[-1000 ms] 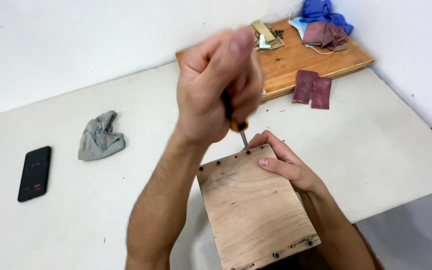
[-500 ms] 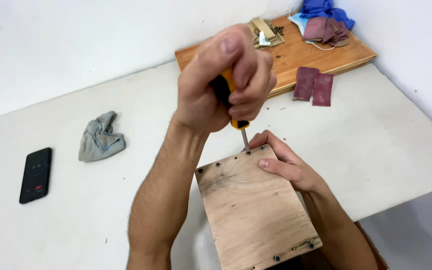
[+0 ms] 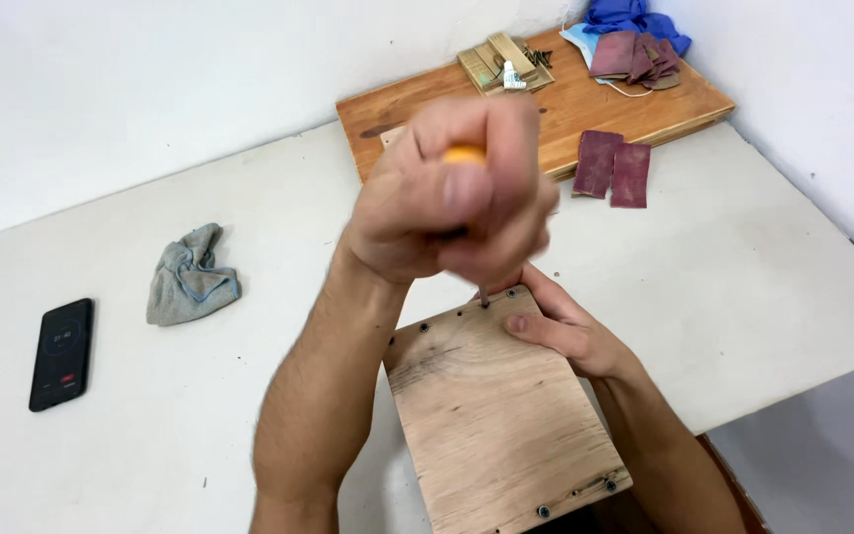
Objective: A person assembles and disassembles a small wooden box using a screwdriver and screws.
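My left hand is closed around a screwdriver with an orange handle, held upright. Its tip meets the far edge of a plywood box panel. The hand is blurred by motion. My right hand rests on the panel's far right corner, fingers pressing the wood next to the tip. Screw heads show along the panel's far edge and at its near corners.
A black phone and a crumpled grey cloth lie on the white table to the left. At the back right a wooden board carries small wood pieces, sandpaper sheets and blue cloth. The table edge runs down the right side.
My left hand has twisted around the screwdriver handle and now covers most of it. The right hand and the plywood panel stay in place.
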